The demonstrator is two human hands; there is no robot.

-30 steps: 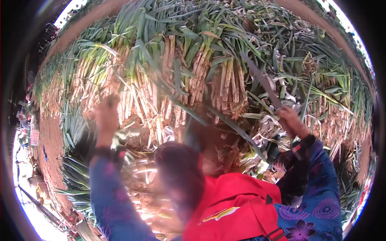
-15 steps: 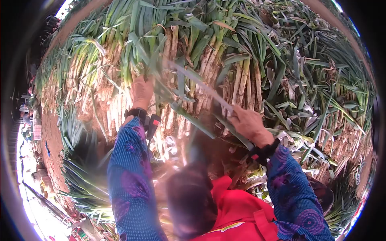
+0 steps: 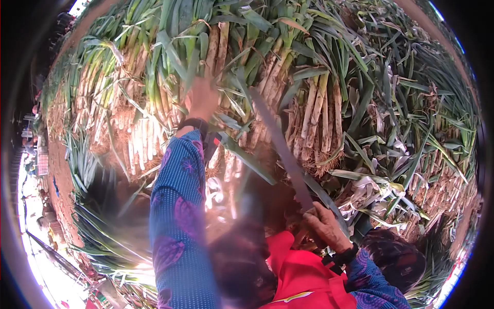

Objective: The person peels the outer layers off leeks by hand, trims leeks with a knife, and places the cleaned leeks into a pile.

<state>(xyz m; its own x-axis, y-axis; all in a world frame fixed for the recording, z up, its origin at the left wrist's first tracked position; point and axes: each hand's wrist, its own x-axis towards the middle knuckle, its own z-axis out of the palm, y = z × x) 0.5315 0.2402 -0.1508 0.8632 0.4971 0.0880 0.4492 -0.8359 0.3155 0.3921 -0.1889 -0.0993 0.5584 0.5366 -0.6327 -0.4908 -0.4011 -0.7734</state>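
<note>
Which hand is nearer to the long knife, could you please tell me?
Right. The right hand grips the knife at its handle end; the left hand is apart, left of the knife's tip, blurred, by the leek stalks.

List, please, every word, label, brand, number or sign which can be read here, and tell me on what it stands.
No text can be read in this view.
Red apron: a pale and yellow mark near the bottom edge of the picture; no letters legible.
Dark item beside the right sleeve: a small pale mark, too small to read.
Knife in the right hand: no lettering visible.
</note>
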